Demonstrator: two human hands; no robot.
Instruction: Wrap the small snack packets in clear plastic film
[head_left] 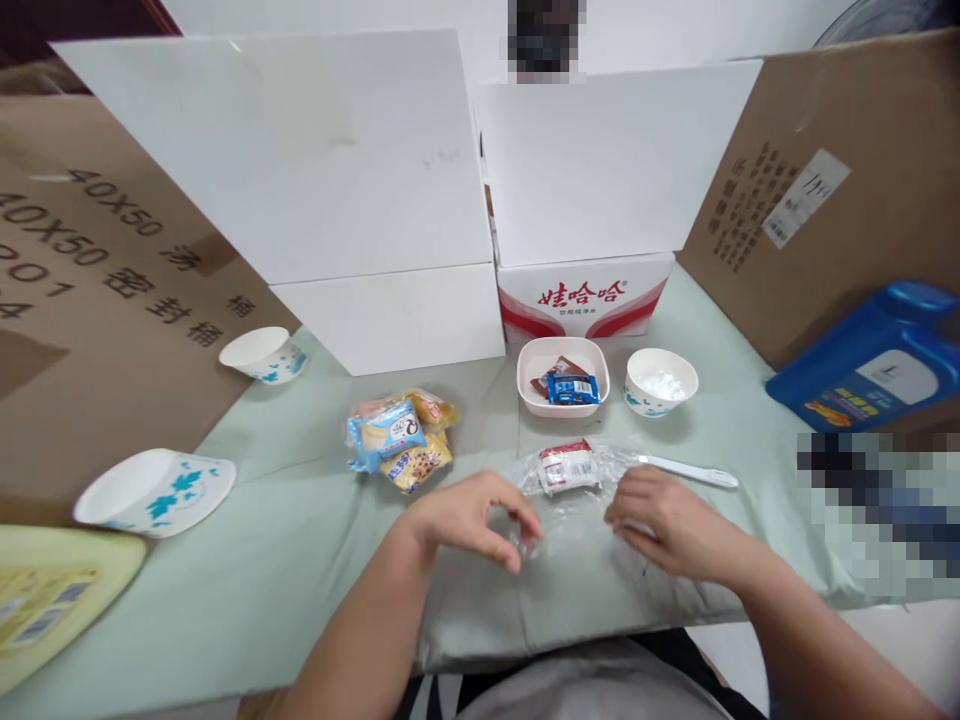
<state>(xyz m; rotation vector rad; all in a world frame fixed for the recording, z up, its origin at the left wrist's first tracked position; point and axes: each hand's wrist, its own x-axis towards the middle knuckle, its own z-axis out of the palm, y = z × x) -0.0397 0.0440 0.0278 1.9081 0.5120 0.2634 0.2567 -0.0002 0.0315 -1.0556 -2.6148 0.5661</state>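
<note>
A clear plastic bag [574, 500] lies on the pale green table cover [300, 560] in front of me, with a white red-labelled packet [568, 466] inside it. My left hand [472, 520] pinches the bag's near left edge with curled fingers. My right hand [664, 522] grips the bag's right side, fingers bent. A white plastic spoon [690, 471] lies just beyond my right hand.
A pile of wrapped snacks [401, 440] sits left of centre. A white square dish [563, 375] holds snack packets; a paper bowl [661, 381] holds white powder. Two more paper bowls [264, 354] [156, 490] lie at left. White and cardboard boxes wall the back; a blue jug [874, 360] lies at right.
</note>
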